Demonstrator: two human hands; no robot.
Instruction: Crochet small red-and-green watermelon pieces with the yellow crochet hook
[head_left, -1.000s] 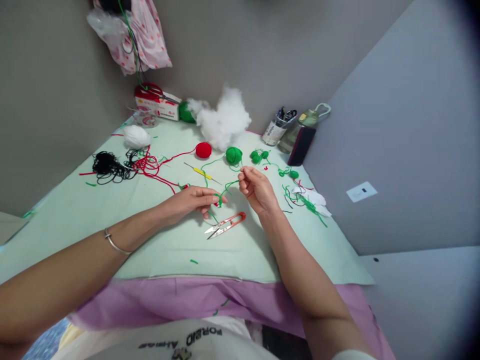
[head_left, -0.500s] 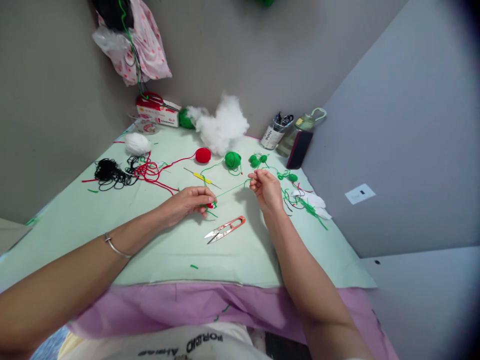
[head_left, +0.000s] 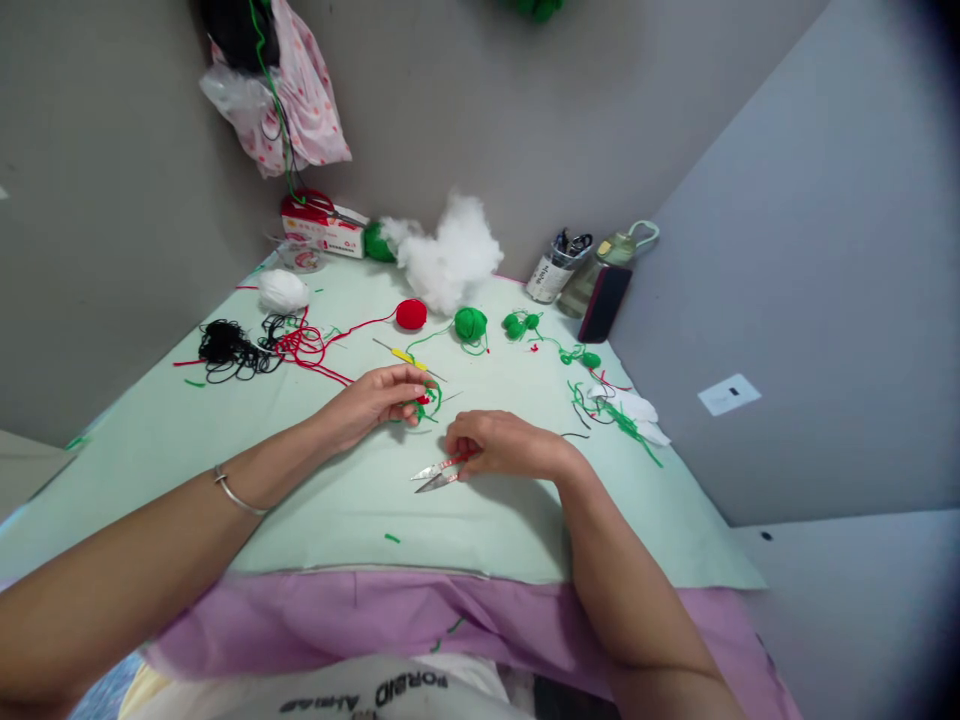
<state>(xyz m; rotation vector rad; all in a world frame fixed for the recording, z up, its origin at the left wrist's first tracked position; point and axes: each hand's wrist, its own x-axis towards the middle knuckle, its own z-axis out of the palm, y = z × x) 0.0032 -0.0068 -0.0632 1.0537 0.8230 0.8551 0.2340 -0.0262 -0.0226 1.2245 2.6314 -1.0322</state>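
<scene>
Between the fingertips of my left hand (head_left: 382, 402) is a small red and green yarn piece (head_left: 426, 398), partly covered by the thumb and fingers. Green yarn loops out beside it, and a thin needle-like line sticks out to its right. My right hand (head_left: 495, 443) is closed around the red handle of the thread snips (head_left: 439, 476), whose blades lie low over the table and point left, apart at the tips. Just behind my left hand lies a crochet hook (head_left: 403, 354) with a yellow grip.
Behind the hands are a red yarn ball (head_left: 411, 314), a green yarn ball (head_left: 471, 324) and white stuffing (head_left: 450, 255). Tangled black yarn (head_left: 225, 350) lies left. Green scraps (head_left: 626, 425), a phone (head_left: 604, 304), a bottle (head_left: 581, 290) and a pen holder (head_left: 550, 277) are on the right.
My right hand has let go of the taut green strand, come down toward me and taken hold of the thread snips. The strand now hangs in slack loops by my left hand.
</scene>
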